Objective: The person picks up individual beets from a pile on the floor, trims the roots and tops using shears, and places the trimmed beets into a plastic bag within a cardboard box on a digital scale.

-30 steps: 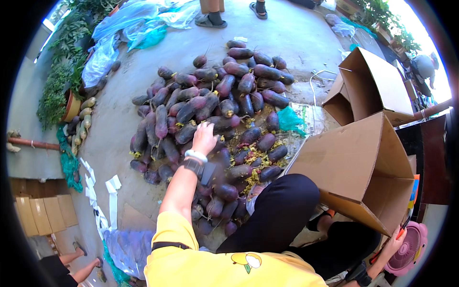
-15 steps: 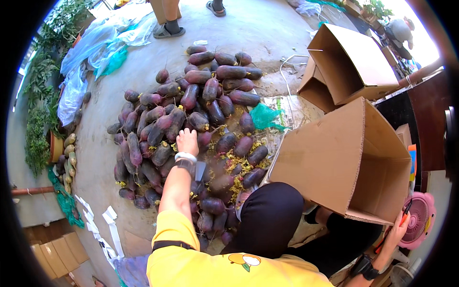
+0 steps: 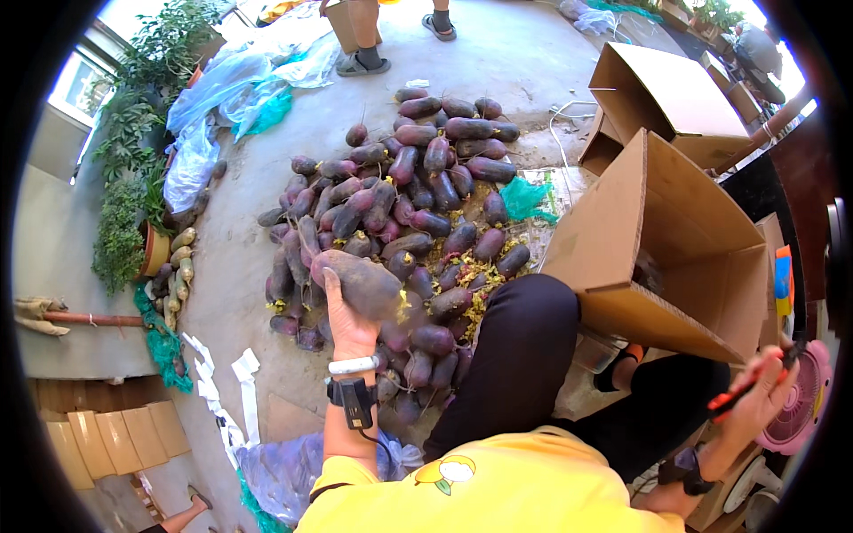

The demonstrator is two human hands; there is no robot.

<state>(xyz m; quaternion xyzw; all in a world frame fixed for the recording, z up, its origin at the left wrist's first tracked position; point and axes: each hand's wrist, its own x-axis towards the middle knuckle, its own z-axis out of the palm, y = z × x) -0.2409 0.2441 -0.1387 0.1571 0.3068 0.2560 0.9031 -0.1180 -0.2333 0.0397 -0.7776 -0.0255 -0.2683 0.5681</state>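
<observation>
My left hand (image 3: 349,322) holds a large dark purple radish (image 3: 360,282) with yellow sprouts at one end, raised over a spread pile of similar radishes (image 3: 471,169) on the concrete floor. Loose yellowish leaves (image 3: 480,280) lie among the pile's right part. Out at the right, my right hand (image 3: 762,388) grips red-handled cutters (image 3: 724,404) with dark tips, a little blurred, near the lower corner of an open cardboard box (image 3: 604,226) beside my bent knee.
A second open box (image 3: 666,84) stands behind. A co-worker's feet (image 3: 362,64) are at the top. Plants (image 3: 124,186), plastic sheeting (image 3: 209,89) and pale roots (image 3: 182,262) line the left. A pink fan (image 3: 800,409) is at right, stacked cardboard (image 3: 115,444) lower left.
My left hand has lifted a radish from the pile and drawn it toward me. My right hand with the cutters has risen. The near box is tilted differently, and the view has shifted.
</observation>
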